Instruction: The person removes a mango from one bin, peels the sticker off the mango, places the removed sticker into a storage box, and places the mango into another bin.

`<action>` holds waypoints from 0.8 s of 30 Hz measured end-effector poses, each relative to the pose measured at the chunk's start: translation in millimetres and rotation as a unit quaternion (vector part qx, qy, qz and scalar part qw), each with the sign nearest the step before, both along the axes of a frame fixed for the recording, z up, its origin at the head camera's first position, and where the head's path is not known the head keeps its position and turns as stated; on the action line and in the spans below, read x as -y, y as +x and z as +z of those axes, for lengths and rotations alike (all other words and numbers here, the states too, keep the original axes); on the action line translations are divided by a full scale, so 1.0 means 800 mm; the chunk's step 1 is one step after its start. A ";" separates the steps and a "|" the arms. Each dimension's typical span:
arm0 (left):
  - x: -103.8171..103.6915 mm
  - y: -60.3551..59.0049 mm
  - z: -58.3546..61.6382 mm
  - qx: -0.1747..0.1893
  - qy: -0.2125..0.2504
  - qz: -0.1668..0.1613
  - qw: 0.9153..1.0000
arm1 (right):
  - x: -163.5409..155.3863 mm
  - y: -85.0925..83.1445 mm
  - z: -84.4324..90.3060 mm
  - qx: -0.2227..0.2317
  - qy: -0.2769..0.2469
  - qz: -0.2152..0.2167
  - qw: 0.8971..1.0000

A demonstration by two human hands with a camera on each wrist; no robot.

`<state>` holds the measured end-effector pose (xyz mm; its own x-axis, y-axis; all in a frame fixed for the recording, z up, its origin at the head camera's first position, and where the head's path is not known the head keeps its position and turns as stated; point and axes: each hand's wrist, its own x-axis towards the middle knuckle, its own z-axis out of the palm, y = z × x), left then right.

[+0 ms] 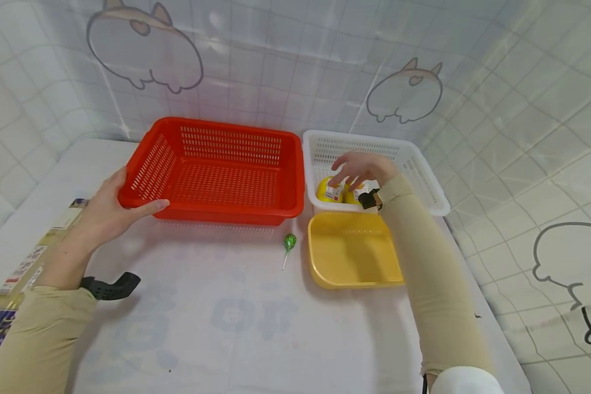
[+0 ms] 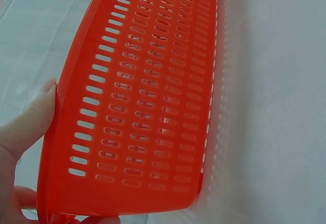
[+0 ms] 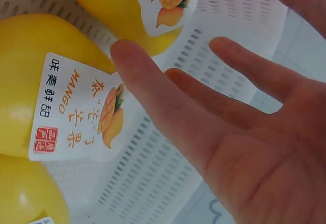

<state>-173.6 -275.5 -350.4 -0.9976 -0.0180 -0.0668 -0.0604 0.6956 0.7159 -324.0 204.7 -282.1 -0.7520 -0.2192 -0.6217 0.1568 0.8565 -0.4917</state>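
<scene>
At the left my left hand (image 1: 108, 210) grips the front left corner of the red basket (image 1: 226, 213), thumb along the front rim. In the left wrist view the slotted side of that basket fills the middle, with the fingers (image 2: 28, 122) at its edge. My right hand (image 1: 366, 166) reaches over the white basket (image 1: 426, 172), fingers spread, holding nothing. Below it lie yellow mangoes (image 1: 326, 190) with white labels. In the right wrist view an extended finger is beside or against the label (image 3: 76, 107) on one mango (image 3: 23, 76); contact is unclear.
A yellow bin (image 1: 352, 251) stands in front of the white basket, partly behind the right forearm. A green-wrapped lollipop (image 1: 289, 242) lies left of the bin. Along the left table edge is a long gold-and-blue printed package (image 1: 27, 268). Tiled-pattern sheeting (image 1: 276, 60) rises behind.
</scene>
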 end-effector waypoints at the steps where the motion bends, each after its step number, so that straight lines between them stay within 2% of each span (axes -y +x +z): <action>1: 0.000 0.000 0.000 0.001 0.000 -0.001 1.000 | 0.001 -0.002 -0.001 0.005 0.005 0.000 1.000; 6: -0.001 0.001 0.000 -0.003 -0.005 -0.004 1.000 | 0.004 -0.010 -0.006 0.027 0.028 0.003 0.999; 12: 0.000 0.001 0.001 -0.005 -0.007 -0.001 1.000 | 0.009 -0.014 -0.007 0.053 0.024 0.021 0.998; 24: -0.001 0.004 0.000 -0.010 0.006 -0.001 1.000 | 0.016 -0.010 -0.009 0.063 0.037 0.047 0.996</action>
